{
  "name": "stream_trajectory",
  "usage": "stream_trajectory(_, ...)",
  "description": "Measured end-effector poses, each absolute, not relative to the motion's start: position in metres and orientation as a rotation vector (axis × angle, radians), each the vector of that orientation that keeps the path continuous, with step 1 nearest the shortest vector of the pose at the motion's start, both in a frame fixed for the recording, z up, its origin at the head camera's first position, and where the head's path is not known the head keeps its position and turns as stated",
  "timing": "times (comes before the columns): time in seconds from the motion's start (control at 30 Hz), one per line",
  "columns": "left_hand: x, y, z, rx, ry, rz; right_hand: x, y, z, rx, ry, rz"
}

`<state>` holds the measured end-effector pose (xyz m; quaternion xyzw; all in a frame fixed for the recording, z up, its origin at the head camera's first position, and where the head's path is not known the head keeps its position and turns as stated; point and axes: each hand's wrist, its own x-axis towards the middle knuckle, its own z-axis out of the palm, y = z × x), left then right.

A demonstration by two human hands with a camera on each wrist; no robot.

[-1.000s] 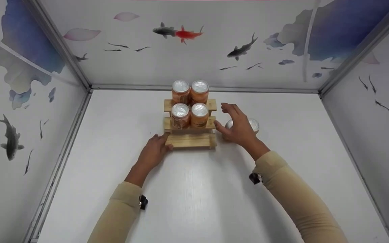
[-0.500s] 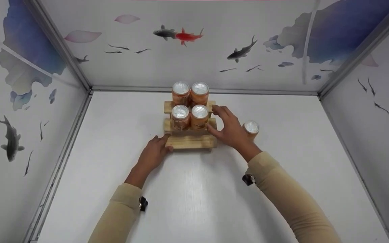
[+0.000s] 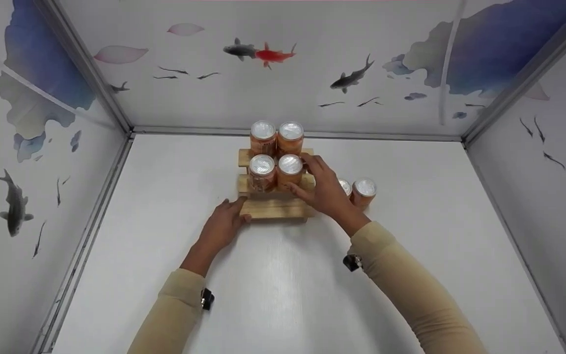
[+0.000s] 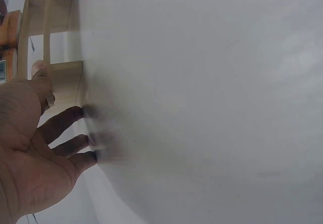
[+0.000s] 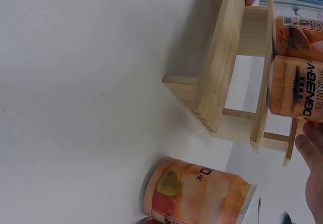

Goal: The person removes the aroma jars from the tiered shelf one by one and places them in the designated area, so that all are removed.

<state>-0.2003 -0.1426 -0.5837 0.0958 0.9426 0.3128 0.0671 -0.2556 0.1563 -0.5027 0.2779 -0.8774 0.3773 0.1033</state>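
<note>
A three-step wooden rack [image 3: 275, 209] stands on the white table. Two orange cans with silvery tops sit on its top step, and two more on the middle one. My right hand [image 3: 326, 189] grips the middle step's right can [image 3: 290, 169], thumb at its front and fingers at its right side. In the right wrist view, fingertips touch the labelled can [image 5: 298, 88]. My left hand [image 3: 221, 223] pinches the left end of the bottom step, which bears no can. In the left wrist view, the left hand's other fingers [image 4: 70, 146] reach down to the table.
Two more orange cans, the right one [image 3: 364, 194] in fuller view, stand on the table right of the rack, the other partly behind my right hand. White walls [image 3: 283, 93] printed with fish enclose the table at the back and both sides.
My right hand has moved left from over the loose cans to the middle step's right can and closed around it. The left hand keeps its place at the rack.
</note>
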Motion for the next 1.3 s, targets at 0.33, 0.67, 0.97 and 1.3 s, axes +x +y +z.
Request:
stream_trajectory(0.33, -0.200, -0.144, -0.583, 0.264, 2.821, 0.951, -0.258, 0.151, -0.505, 0.788, -2.611, 1.131)
stream_trajectory(0.67, -0.199, -0.144, -0.584, 0.273, 2.837, 0.948, -0.261, 0.144, -0.506, 0.760, -2.613, 1.201)
stream_trajectory(0.97, -0.198, -0.144, -0.585, 0.272, 2.825, 0.974, -0.261, 0.139, -0.507, 0.702, -2.632, 1.211)
stream_trajectory(1.3, -0.198, -0.143, -0.581, 0.257, 2.828, 0.945, -0.261, 0.138, -0.508, 0.718, -2.594, 1.187)
